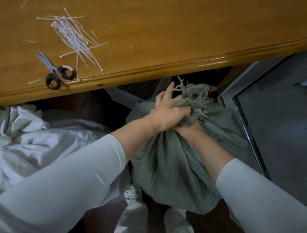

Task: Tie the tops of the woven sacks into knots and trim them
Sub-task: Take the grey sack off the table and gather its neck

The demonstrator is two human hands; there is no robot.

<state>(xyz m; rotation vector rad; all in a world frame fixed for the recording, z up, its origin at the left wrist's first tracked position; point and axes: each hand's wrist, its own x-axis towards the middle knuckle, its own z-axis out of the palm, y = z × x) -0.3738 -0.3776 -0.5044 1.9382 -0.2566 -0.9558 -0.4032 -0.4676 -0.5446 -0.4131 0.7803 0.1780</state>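
A grey-green woven sack (171,163) stands on the floor just below the table's front edge. Its gathered top ends in a frayed tuft (194,93). My left hand (168,110) clamps the bunched neck from above, with the fingers partly spread over the fabric. My right hand (189,132) grips the same neck from underneath and is mostly hidden by the left hand and the cloth. Black-handled scissors (53,71) lie closed on the table near its edge. Beside them lies a loose pile of white cable ties (75,37).
The wooden table (170,29) fills the upper part of the view. White woven sacks (33,141) are heaped on the floor at the left. A metal-framed glass door (272,121) stands at the right. A white shoe (131,193) shows below the grey-green sack.
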